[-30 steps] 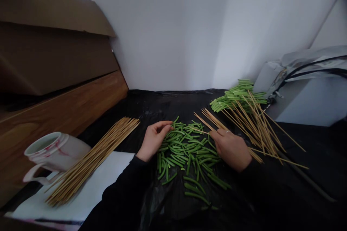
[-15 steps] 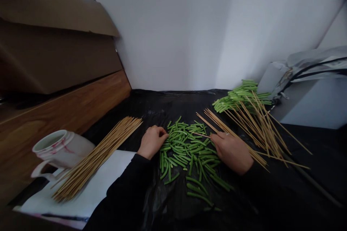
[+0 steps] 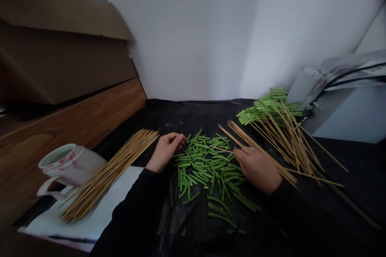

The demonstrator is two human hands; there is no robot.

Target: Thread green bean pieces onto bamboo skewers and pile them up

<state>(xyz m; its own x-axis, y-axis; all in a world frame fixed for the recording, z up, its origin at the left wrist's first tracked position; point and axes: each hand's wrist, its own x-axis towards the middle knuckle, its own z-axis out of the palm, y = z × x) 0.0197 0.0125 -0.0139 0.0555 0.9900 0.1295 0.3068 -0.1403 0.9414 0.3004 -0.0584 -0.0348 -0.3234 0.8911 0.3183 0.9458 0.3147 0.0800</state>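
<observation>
At far left, a cardboard box stands above a wooden board. A white mug with red markings follows; whether it stands or lies is unclear. A skewer bundle lies just in front of the mug, partly over white paper, hemming in the left side. The left hand is at the left edge of the green bean pieces, its fingers curled towards the thumb; whether they grip a piece cannot be told. The pieces lie spread on black plastic. The right hand pinches a thin skewer pointing left over them. Loose skewers crowd that hand; further right, crossed skewers partly cover a second bean heap, beside a grey box.
</observation>
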